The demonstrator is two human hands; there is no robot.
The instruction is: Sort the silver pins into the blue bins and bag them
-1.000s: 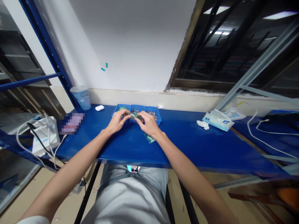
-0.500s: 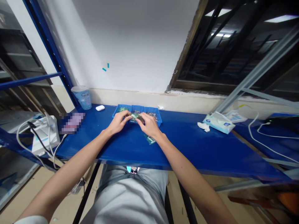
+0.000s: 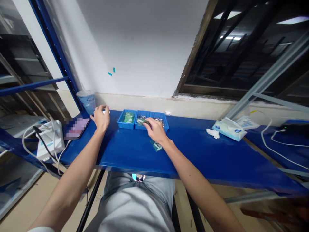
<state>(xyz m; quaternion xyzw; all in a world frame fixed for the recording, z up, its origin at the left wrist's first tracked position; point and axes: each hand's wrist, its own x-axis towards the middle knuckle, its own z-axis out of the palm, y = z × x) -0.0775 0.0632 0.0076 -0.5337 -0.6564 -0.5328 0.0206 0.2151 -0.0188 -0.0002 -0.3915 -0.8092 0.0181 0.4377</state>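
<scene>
My left hand (image 3: 100, 117) has reached to the far left of the blue table (image 3: 193, 151), and its fingers curl round a small white case (image 3: 106, 112) that is mostly hidden. My right hand (image 3: 156, 129) pinches a small green circuit board (image 3: 140, 121) over the middle one of three joined blue bins (image 3: 123, 125). The left bin holds more green boards (image 3: 129, 116), and the right bin holds small metal parts (image 3: 159, 120). Another green board (image 3: 156, 145) lies on the table beside my right wrist.
A plastic cup (image 3: 86, 100) stands at the back left by a blue rack post. A phone (image 3: 76, 128) and a white device with cables (image 3: 49, 140) lie further left. A tissue pack (image 3: 228, 127), a crumpled tissue (image 3: 212, 132) and a white cable (image 3: 277, 143) are on the right.
My left hand has let go of the green board and moved left to the white case. My right hand still holds the board by the bins.
</scene>
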